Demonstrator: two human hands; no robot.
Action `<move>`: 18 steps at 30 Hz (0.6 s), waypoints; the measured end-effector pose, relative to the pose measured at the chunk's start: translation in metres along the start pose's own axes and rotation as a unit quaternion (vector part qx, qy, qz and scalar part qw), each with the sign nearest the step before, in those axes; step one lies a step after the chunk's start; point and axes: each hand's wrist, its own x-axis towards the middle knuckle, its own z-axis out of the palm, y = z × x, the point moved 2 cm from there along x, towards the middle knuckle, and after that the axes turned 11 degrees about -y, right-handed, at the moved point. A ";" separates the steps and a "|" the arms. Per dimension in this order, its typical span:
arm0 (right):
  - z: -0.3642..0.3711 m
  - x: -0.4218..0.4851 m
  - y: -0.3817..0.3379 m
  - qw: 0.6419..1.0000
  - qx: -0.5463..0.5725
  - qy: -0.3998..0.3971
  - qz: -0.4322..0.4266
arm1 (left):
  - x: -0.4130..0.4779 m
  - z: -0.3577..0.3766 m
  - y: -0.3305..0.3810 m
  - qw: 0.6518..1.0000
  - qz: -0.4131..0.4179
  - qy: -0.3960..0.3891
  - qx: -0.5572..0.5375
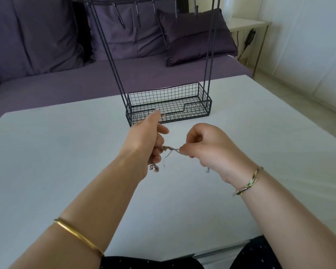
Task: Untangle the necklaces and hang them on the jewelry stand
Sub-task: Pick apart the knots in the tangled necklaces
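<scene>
Biggest risk I see: the thin, twisted greyish-gold knot of necklace chains [170,148] looks stretched between both hands, so pulling harder could cinch it tighter or snap a link, and the small pinkish bead pendants [154,167] dangling below could snag. The left hand [145,144] pinches one end with its lower fingers curled and the index sticking out, while the right hand [209,146] is curled up, thumb and forefinger pinching the other end. The tangle's in mid-air over the white table [66,152], near the black wire jewelry stand [182,113].

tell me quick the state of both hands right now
left hand: closed, gripping the tangled necklaces
right hand: closed, pinching the same tangle's other end
</scene>
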 end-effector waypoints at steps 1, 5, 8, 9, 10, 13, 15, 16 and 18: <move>-0.001 0.000 0.002 1.000 0.001 0.002 0.002 | 0.000 0.000 0.000 1.000 -0.001 0.001 -0.006; -0.004 0.004 0.008 0.999 -0.031 0.024 -0.005 | 0.000 -0.002 0.001 1.000 -0.002 0.005 -0.021; -0.006 0.007 0.010 0.996 -0.059 0.055 -0.030 | 0.000 -0.004 0.001 0.999 -0.006 0.023 0.023; -0.007 0.007 0.010 0.994 -0.073 0.072 -0.039 | 0.000 -0.005 0.001 0.998 -0.006 0.027 0.050; -0.008 0.007 0.010 0.991 -0.088 0.089 -0.045 | 0.001 -0.006 0.000 0.996 -0.004 0.023 0.081; -0.013 0.010 0.012 0.980 -0.130 0.142 -0.041 | 0.003 -0.008 -0.003 0.987 0.012 -0.013 0.158; -0.017 0.012 0.013 0.972 -0.146 0.181 -0.038 | 0.004 -0.009 -0.006 0.981 0.018 -0.038 0.192; -0.019 0.012 0.012 0.969 -0.139 0.201 -0.042 | 0.003 -0.010 -0.007 0.978 0.024 -0.050 0.202; -0.021 0.014 0.012 0.963 -0.104 0.240 -0.062 | 0.003 -0.010 -0.007 0.976 0.031 -0.068 0.206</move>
